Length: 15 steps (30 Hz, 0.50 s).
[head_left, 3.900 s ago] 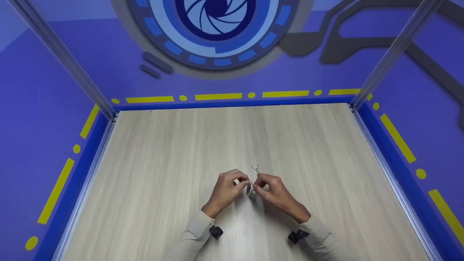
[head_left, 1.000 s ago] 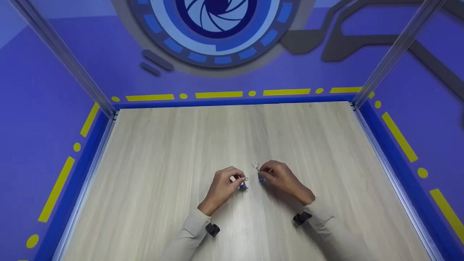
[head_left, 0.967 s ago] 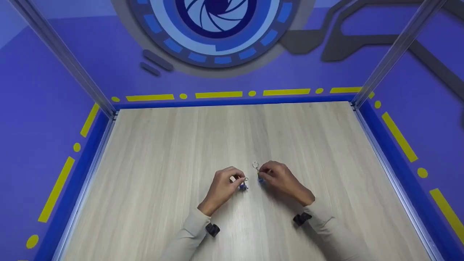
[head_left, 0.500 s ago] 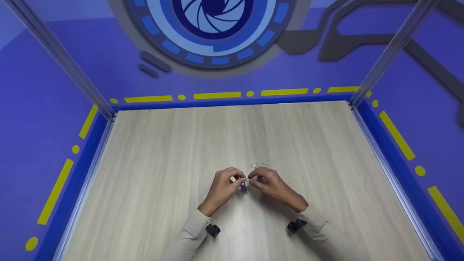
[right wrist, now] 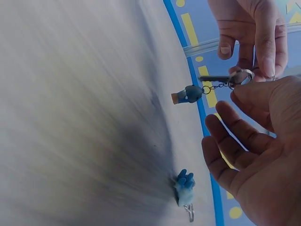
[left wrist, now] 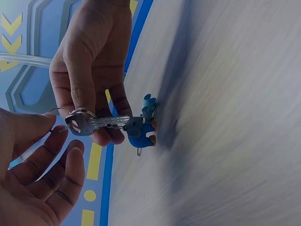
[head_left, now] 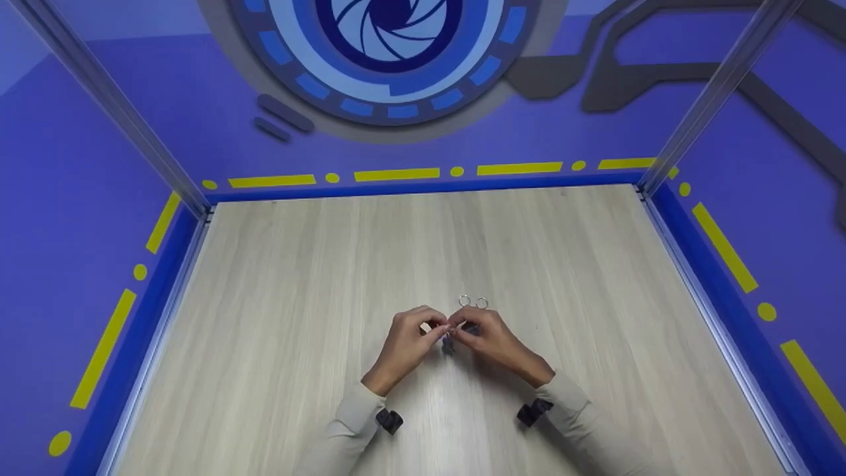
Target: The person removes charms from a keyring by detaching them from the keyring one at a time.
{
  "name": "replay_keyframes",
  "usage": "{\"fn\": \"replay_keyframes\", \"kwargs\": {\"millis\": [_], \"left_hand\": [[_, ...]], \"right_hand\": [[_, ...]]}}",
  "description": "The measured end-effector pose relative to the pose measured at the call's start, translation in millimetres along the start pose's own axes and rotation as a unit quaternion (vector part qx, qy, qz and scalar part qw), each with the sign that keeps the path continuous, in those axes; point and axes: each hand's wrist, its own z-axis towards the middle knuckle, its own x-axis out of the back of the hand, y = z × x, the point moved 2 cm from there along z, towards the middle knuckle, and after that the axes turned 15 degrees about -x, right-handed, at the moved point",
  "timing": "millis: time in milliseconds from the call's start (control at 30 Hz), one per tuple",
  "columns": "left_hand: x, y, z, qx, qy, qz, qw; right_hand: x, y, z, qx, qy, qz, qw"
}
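Observation:
My left hand (head_left: 411,337) and my right hand (head_left: 488,336) meet fingertip to fingertip low over the table. In the left wrist view, both pinch a metal key ring (left wrist: 81,113) between thumb and fingers. From this ring hang a silver key (left wrist: 83,125) and a short chain with a blue figurine charm (right wrist: 189,94). The charm shows only as a small dark shape in the head view. Just beyond my right hand, two other metal rings (head_left: 482,303) lie on the table. A light-blue figurine (right wrist: 185,188) with a ring stands there in the right wrist view.
The pale wood-grain table (head_left: 317,277) stretches out around my hands. Blue printed panels (head_left: 370,155) wall it in at the back and sides, with metal posts (head_left: 720,86) at the corners. A black wrist camera (head_left: 390,420) sits on each sleeve.
My right hand has let go of a figurine keychain beside the first one and moved left to the ring in my left hand. A second ring now shows on the table. The left hand has stayed.

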Motion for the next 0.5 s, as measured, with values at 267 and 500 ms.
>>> {"fn": "replay_keyframes", "kwargs": {"millis": [267,500], "left_hand": [[-0.2,-1.0,-1.1,0.001,0.003,0.005,1.0],[-0.2,-1.2,-1.3,-0.008,0.007,0.003,0.9999]], "right_hand": [[-6.3,1.4,-1.5,-0.005,-0.006,0.026,1.0],[-8.2,1.8,-4.5,-0.014,0.01,0.038,0.999]]}}
